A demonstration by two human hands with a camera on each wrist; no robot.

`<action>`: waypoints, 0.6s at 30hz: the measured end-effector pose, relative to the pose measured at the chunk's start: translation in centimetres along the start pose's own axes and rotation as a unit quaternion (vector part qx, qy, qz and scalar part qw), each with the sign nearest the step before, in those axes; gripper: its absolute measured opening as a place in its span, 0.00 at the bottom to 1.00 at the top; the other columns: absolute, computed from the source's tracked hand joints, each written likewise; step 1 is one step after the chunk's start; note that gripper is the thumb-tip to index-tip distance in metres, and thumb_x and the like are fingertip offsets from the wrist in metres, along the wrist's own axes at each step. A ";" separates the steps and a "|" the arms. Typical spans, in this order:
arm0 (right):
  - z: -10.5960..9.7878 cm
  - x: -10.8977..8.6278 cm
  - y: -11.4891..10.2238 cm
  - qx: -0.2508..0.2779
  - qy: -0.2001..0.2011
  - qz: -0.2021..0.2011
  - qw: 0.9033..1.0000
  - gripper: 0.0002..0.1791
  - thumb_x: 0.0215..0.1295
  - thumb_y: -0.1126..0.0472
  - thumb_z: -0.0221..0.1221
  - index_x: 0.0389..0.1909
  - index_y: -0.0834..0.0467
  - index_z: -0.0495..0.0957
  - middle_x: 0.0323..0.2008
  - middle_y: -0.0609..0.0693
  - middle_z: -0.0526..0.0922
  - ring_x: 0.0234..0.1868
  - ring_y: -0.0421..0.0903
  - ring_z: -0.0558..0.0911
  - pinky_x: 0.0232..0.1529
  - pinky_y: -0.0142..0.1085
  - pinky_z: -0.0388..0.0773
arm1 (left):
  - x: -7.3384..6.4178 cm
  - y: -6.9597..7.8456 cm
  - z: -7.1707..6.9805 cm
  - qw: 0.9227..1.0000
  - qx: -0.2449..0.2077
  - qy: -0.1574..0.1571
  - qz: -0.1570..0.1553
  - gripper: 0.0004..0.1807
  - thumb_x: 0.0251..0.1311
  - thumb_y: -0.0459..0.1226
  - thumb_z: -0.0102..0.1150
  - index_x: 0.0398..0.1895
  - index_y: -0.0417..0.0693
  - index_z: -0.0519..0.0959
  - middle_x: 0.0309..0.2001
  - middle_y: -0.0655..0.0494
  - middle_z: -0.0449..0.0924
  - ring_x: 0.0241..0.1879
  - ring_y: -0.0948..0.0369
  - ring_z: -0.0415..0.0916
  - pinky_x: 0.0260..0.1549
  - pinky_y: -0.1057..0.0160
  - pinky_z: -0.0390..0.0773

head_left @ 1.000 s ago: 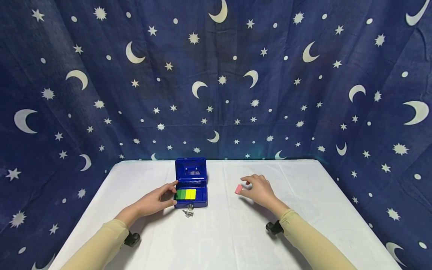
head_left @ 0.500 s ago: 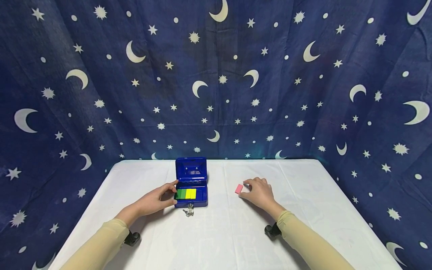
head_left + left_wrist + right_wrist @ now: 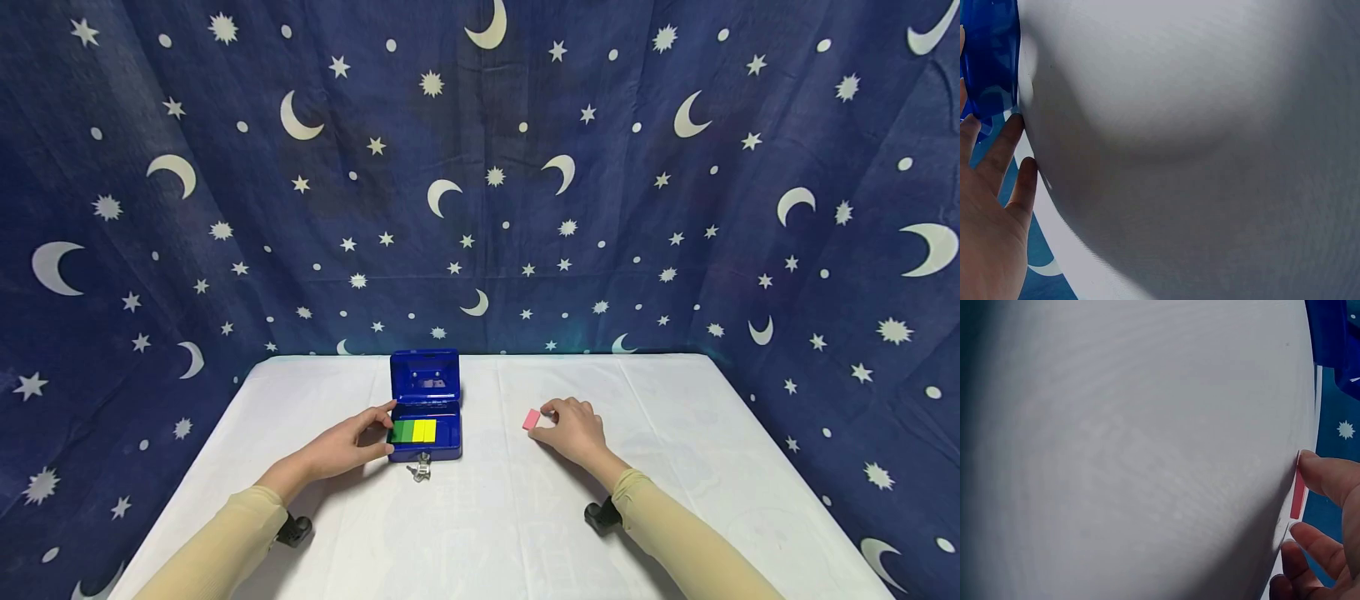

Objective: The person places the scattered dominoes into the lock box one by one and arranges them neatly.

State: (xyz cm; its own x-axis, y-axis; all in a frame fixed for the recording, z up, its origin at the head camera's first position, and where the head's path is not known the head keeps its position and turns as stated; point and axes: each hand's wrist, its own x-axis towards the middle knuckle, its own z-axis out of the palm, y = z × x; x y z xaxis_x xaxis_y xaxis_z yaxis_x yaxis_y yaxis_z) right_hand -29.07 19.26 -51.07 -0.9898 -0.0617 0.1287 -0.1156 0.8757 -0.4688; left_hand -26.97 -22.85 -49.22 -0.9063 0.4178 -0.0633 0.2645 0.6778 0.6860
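A blue metal cash box (image 3: 450, 442) stands with its lid raised, left of the table's middle. Inside, green blocks (image 3: 402, 431) and yellow blocks (image 3: 424, 431) lie side by side towards its left. My left hand (image 3: 347, 443) rests against the box's left side, thumb near the front corner and index finger near the hinge. To the right, a flat pink rectangular block (image 3: 532, 419) lies on the white cloth. My right hand (image 3: 573, 432) has thumb and index finger at its two ends; the right wrist view shows the block's red-looking edge (image 3: 1298, 495) between them.
Keys (image 3: 420, 471) hang from the lock at the box's front. White cloth covers the table (image 3: 480, 533). A dark blue curtain (image 3: 495, 208) with moons and stars surrounds its back and sides. Black wrist mounts (image 3: 602, 517) sit under the sleeves.
One second ago the pink block was tilted up; now it lies flat. My right index finger has come down to its far end. My left hand and the box stay put.
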 end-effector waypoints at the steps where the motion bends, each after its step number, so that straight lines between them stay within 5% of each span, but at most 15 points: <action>1: 0.0 0.0 0.0 -0.001 0.000 0.001 1.000 0.28 0.53 0.41 0.73 0.49 0.53 0.83 0.35 0.46 0.77 0.42 0.50 0.72 0.44 0.51 0.67 | 0.0 0.0 0.0 1.000 -0.001 0.000 -0.001 0.20 0.66 0.53 0.65 0.52 0.57 0.72 0.79 0.60 0.55 0.75 0.51 0.57 0.69 0.37 0.55; 18: 0.3 0.2 0.0 0.006 -0.002 0.008 1.000 0.26 0.52 0.42 0.73 0.48 0.52 0.83 0.35 0.45 0.77 0.42 0.50 0.73 0.44 0.51 0.66 | 0.0 -0.2 0.1 1.000 0.003 0.001 0.000 0.20 0.66 0.54 0.65 0.52 0.59 0.71 0.79 0.61 0.55 0.76 0.51 0.56 0.70 0.37 0.55</action>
State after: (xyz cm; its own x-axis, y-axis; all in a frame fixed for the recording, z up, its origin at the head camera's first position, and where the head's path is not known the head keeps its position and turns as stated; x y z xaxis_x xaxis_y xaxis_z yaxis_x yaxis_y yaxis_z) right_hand -29.31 19.12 -51.30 -0.9918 -0.0507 0.1176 -0.1017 0.8703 -0.4818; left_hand -27.00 -22.92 -49.43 -0.9075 0.4156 -0.0619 0.2658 0.6820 0.6813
